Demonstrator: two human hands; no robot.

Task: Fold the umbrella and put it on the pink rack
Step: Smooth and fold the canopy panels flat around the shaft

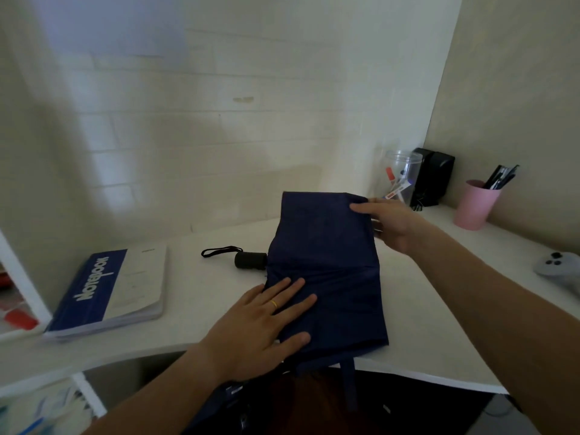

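Note:
A navy blue umbrella (329,265) lies collapsed on the white desk (201,315), its canopy spread flat in folds. Its black handle (250,260) with a wrist strap (219,251) points left. My left hand (260,324) lies flat with spread fingers on the canopy's near left part. My right hand (392,224) grips the far right edge of the fabric, thumb on top. A closing strap (349,381) hangs over the desk's front edge. No pink rack is in view.
A blue and white notebook (110,290) lies at the left. At the back right stand a clear jar of markers (401,177), a black speaker (434,175) and a pink cup of pens (475,204). A grey game controller (561,270) sits at the right edge.

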